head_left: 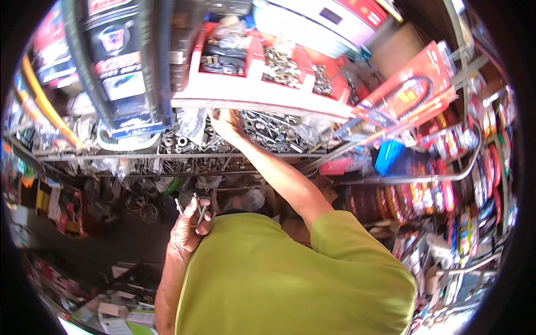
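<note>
Reaching up w/ the right hand (226,124), I had the arm stretched nearly straight from the shoulder toward the metal shelf tray (184,159) of loose nuts and washers (181,142), forearm running diagonally across the middle of the view. That hand sat palm-down at the tray's back edge, just under the red-and-white parts bin (251,92), fingers dug in among the hardware and clear plastic bags (192,123); couldn't tell whether they were closed on anything or just raking, since the tips were buried. Left hand (187,229) was held low, close against my chest by the green shirt (290,279), fingers curled around a small bunch of long bolts (200,209), shanks sticking up past the knuckles. Risks as I judged them: the bolts were held loosely in a fan, so any tilt of the left wrist while attention was up top could let one slide out and drop to the dim floor below, hard to find again. Right arm was at full reach under the bin's lip, so pulling back fast could snag a bag or sweep nuts off the tray's front rail. Pile of spanners (273,131) lay just to the right of the hand, close enough to get knocked too. Packaged goods hanging at far right (446,190) were well apart, no concern.
</note>
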Demonstrator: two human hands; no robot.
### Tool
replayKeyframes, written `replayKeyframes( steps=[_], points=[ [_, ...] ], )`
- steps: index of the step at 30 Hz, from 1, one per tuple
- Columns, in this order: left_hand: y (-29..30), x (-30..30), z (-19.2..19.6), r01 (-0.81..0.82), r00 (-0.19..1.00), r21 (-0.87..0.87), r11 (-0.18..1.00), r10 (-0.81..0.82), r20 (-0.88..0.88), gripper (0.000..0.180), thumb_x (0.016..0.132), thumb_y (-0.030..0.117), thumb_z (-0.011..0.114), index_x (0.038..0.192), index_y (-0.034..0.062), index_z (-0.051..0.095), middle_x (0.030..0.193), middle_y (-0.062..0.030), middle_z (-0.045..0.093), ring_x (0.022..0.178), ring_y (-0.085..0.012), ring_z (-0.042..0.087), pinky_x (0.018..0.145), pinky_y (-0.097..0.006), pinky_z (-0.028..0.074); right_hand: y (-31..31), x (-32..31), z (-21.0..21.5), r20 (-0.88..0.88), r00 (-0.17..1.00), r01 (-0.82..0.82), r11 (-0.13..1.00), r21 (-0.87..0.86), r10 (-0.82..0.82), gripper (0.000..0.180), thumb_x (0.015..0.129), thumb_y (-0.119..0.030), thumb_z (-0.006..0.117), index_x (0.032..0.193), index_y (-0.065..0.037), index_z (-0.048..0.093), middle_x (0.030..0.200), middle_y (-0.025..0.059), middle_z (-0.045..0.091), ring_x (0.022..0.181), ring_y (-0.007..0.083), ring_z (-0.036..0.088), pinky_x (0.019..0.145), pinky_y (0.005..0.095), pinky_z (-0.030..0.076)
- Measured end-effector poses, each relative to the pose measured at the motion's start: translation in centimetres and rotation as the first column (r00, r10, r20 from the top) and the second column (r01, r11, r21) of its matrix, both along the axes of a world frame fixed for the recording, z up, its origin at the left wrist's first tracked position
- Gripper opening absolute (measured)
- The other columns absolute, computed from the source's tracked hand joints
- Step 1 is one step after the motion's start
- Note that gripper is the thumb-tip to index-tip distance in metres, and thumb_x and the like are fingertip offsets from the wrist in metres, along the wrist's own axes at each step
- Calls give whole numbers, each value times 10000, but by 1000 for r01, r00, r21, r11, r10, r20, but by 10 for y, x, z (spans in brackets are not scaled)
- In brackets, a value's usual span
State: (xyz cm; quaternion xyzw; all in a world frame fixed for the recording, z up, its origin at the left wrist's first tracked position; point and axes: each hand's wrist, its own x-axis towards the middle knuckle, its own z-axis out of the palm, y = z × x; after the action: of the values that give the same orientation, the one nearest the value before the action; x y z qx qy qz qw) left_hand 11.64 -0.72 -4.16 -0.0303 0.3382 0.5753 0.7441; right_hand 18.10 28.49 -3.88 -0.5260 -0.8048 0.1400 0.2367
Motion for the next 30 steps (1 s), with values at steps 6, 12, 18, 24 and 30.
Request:
replayKeyframes(
  steps=[6, 12, 18, 24, 30],
  points=[
    [7, -5, -4, -52, 998, 64, 997, 54, -28, 315, 844, 385, 676, 961, 94, 642, 683, -39, 587, 444, -102, 388, 432, -221, 305, 10, 83, -22, 281, 949, -128, 990, -64, 141, 460, 817, -241, 568, 1213, -12, 526, 825, 153, 662, 742, 297, 651, 653, 409, 540],
    [2, -11, -10, -73, 996, 74, 995, 77, -42, 326, 848, 379, 673, 987, 87, 631, 678, -33, 579, 452, -109, 377, 446, -233, 306, 68, 137, -26, 363, 909, 263, 957, -122, -204, 521, 770, -312, 634, 1222, -74, 530, 1100, 192, 625, 1013, 349, 605, 869, 423, 497],
    [0, -11, -17, -105, 994, 51, 993, 106, -22, 297, 872, 365, 629, 1011, 102, 620, 659, -23, 584, 428, -99, 362, 444, -238, 287, 90, 166, -43, 336, 934, 182, 973, -143, -125, 549, 818, -294, 557, 1347, -192, 457, 1198, 181, 593, 1124, 379, 542, 976, 435, 426],
    [2, -6, -21, -85, 996, 12, 996, 86, -30, 301, 870, 357, 636, 1025, 99, 619, 650, -17, 579, 426, -98, 358, 440, -242, 278, 81, 176, -44, 282, 956, 81, 997, -7, -75, 530, 816, -167, 531, 1338, -233, 464, 1112, 212, 621, 1052, 379, 587, 930, 440, 455],
    [2, -5, -21, -76, 996, 9, 997, 76, -40, 307, 874, 355, 632, 1034, 94, 611, 669, -23, 572, 437, -94, 346, 448, -239, 276, 67, 170, -30, 310, 947, 111, 992, -64, -86, 513, 827, -166, 534, 1331, -243, 473, 1129, 192, 621, 1044, 378, 589, 922, 445, 462]
  ],
)
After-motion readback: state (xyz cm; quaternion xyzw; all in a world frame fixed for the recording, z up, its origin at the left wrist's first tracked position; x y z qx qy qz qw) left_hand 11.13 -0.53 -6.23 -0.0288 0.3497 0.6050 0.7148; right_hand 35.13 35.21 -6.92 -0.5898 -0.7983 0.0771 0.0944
